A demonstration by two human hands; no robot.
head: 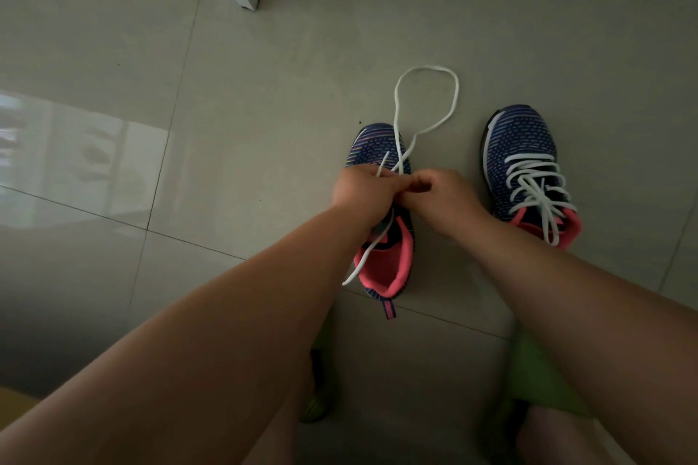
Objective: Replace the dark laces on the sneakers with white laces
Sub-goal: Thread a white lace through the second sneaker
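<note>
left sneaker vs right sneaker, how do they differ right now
The right sneaker is fully laced in white, its ends lying loose; the left sneaker is only partly laced, its white lace looping out over the floor. Both hands work over the left sneaker; the right sneaker stands untouched. Both are blue knit with pink lining.

Two navy knit sneakers with pink linings sit toes-away on the floor. The right sneaker is fully laced in white. The left sneaker is partly laced — its white lace loops out past the toe, one end trailing beside the heel opening.
</note>
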